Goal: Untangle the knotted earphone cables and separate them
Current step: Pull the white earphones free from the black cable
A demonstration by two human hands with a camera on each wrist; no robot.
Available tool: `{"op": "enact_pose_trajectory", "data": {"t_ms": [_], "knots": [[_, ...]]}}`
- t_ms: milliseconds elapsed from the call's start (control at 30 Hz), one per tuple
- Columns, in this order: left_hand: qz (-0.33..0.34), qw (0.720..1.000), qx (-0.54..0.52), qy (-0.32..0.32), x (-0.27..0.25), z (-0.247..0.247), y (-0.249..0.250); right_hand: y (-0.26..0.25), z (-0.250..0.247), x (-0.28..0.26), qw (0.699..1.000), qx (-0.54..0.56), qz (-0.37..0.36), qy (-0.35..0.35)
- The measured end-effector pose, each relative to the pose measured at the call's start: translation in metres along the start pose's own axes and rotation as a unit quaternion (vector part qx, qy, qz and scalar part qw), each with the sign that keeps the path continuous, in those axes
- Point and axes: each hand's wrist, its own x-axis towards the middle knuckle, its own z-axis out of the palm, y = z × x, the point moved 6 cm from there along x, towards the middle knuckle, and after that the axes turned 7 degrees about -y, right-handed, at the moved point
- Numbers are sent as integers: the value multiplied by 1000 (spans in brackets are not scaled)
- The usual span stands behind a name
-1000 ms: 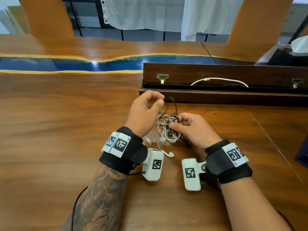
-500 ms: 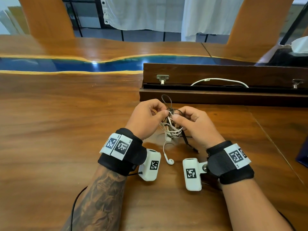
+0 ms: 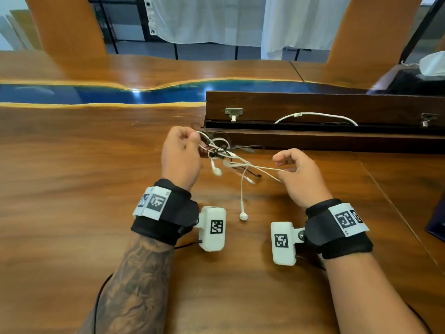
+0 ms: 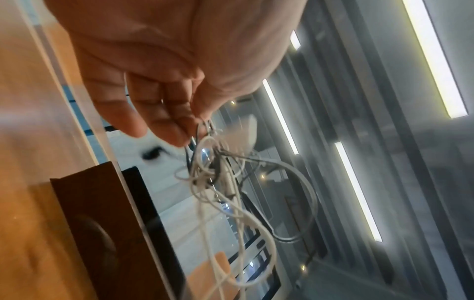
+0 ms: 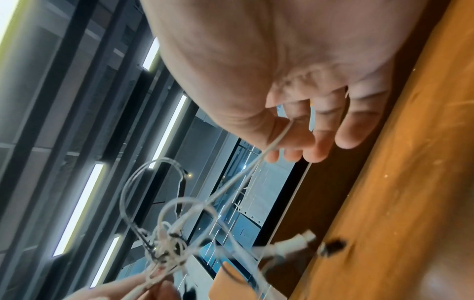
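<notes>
Here, the left hand (image 3: 181,158) pinches the knot of white and black earphone cables (image 3: 218,150) above the wooden table (image 3: 72,189), while the right hand (image 3: 302,175), right of the knot, pinches one white strand (image 3: 265,168) taut. Better to ease that strand out slowly (a hard tug likely tightens the knot). Behind the knot lies a dark wooden box (image 3: 313,106), with white curtains (image 3: 204,20) beyond the table.

left hand (image 3: 181,157) and right hand (image 3: 301,175) apart, raised; fingers pinched

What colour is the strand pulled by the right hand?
White thin cable strand; clearest in the head view.
</notes>
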Motion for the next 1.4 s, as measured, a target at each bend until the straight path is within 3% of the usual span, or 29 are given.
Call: {"op": "enact_pose_trajectory", "data": {"t_ms": [100, 167, 300, 400, 467, 600, 767, 900, 1100, 1233, 1400], "knots": [[-7, 999, -30, 24, 2, -5, -2, -1, -3, 1, 998, 49, 0, 39], [-13, 999, -33, 19, 1, -4, -1, -5, -1, -2, 985, 166, 13, 48], [-24, 1000, 3, 8, 5, -6, -9, -15, -2, -7, 891, 448, 38, 54], [-15, 998, 56, 21, 4, -7, -8, -17, -1, -8, 861, 505, 29, 52], [-13, 998, 60, 33, 3, -7, -6, -15, -2, -9, 869, 491, 28, 58], [-17, 999, 35, 28, 4, -8, -7, -8, -6, -11, 922, 379, 37, 66], [-40, 996, -30, -81, 0, 12, -8, -18, 5, -10, 969, 248, 8, -21], [-29, 990, -27, -133, -7, 30, -5, -30, 10, -10, 974, 217, -62, -2], [-25, 984, -45, -174, -16, 47, -2, -39, 37, -17, 971, 171, -103, -133], [-42, 978, -57, -198, -19, 50, -1, -35, 35, -13, 975, 168, -90, -115], [-6, 970, 41, -240, -22, 53, -1, -35, 31, -13, 980, 160, -74, -86]]}}
